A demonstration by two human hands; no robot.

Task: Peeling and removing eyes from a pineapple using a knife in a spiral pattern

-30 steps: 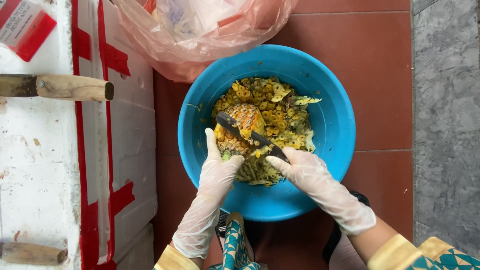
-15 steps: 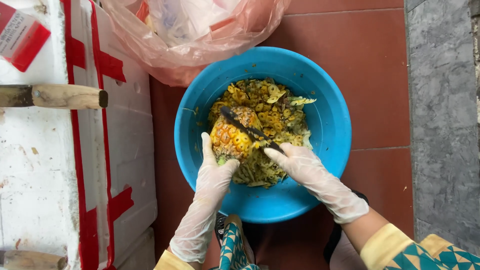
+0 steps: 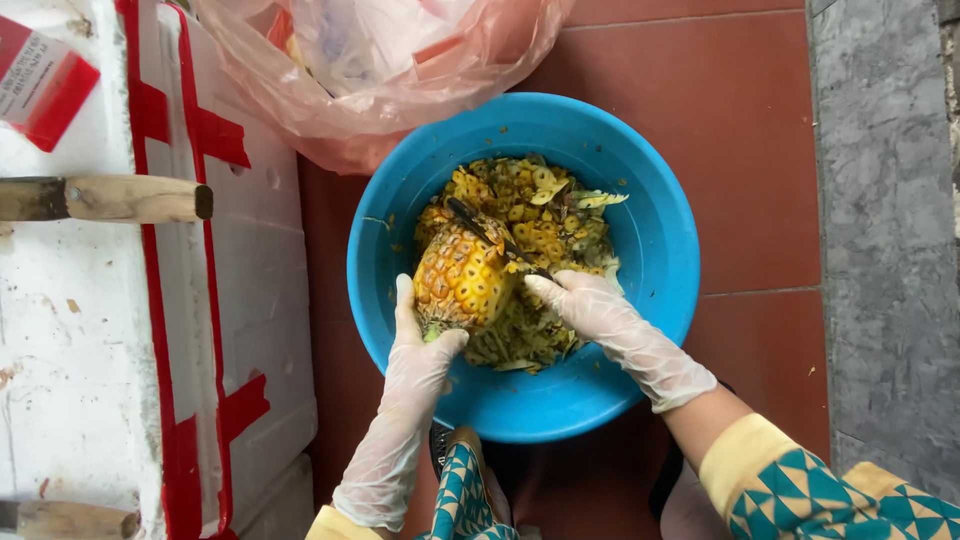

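Pineapple (image 3: 462, 280) stands over the peel heap in the basin (image 3: 655, 240), at about 9 o'clock from the basin's middle, its skin still on the side facing the camera. The left hand (image 3: 420, 345), in a thin clear glove, grips it from 6 o'clock: the fingers curl under the fruit's lower end, with the thumb at its 5 o'clock edge and one finger reaching up its 8 o'clock flank. The forearm runs down toward 7 o'clock, nearly straight.

The right hand (image 3: 590, 305), also gloved, sits at 3 o'clock from the fruit, fingers closed together around the handle of a knife (image 3: 490, 237). The dark blade points toward 10 o'clock and lies across the fruit's upper right shoulder, touching the skin. The wrist is bent and the forearm leads off to 5 o'clock, ending in a yellow cuff and teal patterned sleeve (image 3: 800, 490).

Yellow peels (image 3: 545, 205) fill the basin's bottom from 12 to 5 o'clock of the fruit. The basin rests on red floor tiles (image 3: 740, 120). A pink plastic bag (image 3: 380, 70) overlaps the rim at 11 o'clock. At 9 o'clock stands a white foam box (image 3: 260, 250) with red tape, and a wooden handle (image 3: 130, 198) lies across its top.
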